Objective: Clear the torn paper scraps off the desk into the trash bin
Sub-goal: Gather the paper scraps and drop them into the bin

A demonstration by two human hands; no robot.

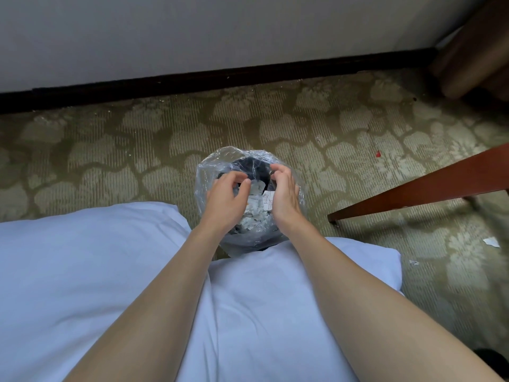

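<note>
Head view, looking straight down. The trash bin [249, 164] stands upright on the patterned carpet [137, 150] with its round mouth facing up at the camera. A crinkled clear plastic liner [204, 179] is folded out over its rim.

Inside, the dark interior shows at the far side. A heap of torn paper scraps [254, 216] fills the near side, white pieces lying every which way. One larger scrap with handwriting [268, 200] sits on top towards the right, its long side running roughly near to far.

Both hands are right over the mouth. The left hand [228, 197] is above the left rim with fingers curled in towards the thumb. A scrap shows just off its fingertips, but I cannot tell whether it is pinched or loose. The right hand [285, 193] is above the right rim, palm turned towards the left, fingers gently curved and cupped, and nothing is visible in its grasp. The scraps show in the gap between the two hands.

On the near side, white cloth [110, 271] covers the lower frame, and both forearms reach out over it. To the right, a reddish wooden leg [413, 191] slants across the carpet. Further right and nearer, two stray scraps lie on the carpet [491, 242], well apart from the bin. On the far side, a dark baseboard [220, 75] runs under a pale wall [220, 28].
</note>
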